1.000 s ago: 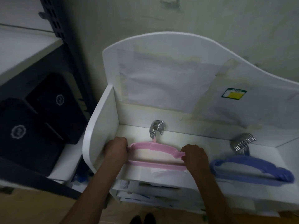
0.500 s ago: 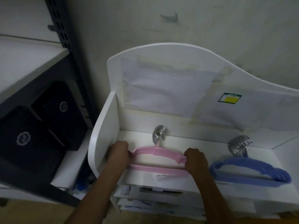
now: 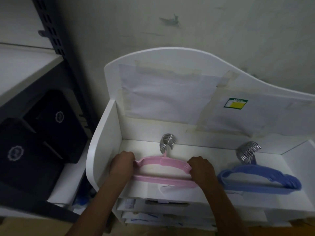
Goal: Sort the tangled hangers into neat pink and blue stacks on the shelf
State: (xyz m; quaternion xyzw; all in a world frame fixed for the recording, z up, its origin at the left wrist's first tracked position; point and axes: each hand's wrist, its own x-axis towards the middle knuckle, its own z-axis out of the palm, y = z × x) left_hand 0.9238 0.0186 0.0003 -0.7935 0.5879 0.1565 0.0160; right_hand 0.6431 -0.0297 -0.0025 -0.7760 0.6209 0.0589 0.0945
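Note:
A stack of pink hangers point(image 3: 162, 163) lies flat on the left part of the white shelf point(image 3: 213, 155), its bunched metal hooks point(image 3: 167, 142) pointing at the back panel. My left hand point(image 3: 122, 163) grips the stack's left end and my right hand point(image 3: 201, 167) grips its right end. To the right lies a stack of blue hangers point(image 3: 259, 178), hooks point(image 3: 248, 152) likewise toward the back, with neither hand touching it.
The shelf has a white side wall point(image 3: 104, 147) at left and a curved back panel point(image 3: 170, 92) with taped papers. Lower tiers point(image 3: 162, 212) hold papers. Black boxes point(image 3: 42, 133) sit on a dark metal rack at far left.
Both hands keep their hold on the ends of the pink stack. The view has shifted slightly; the hangers stay in about the same place on the shelf.

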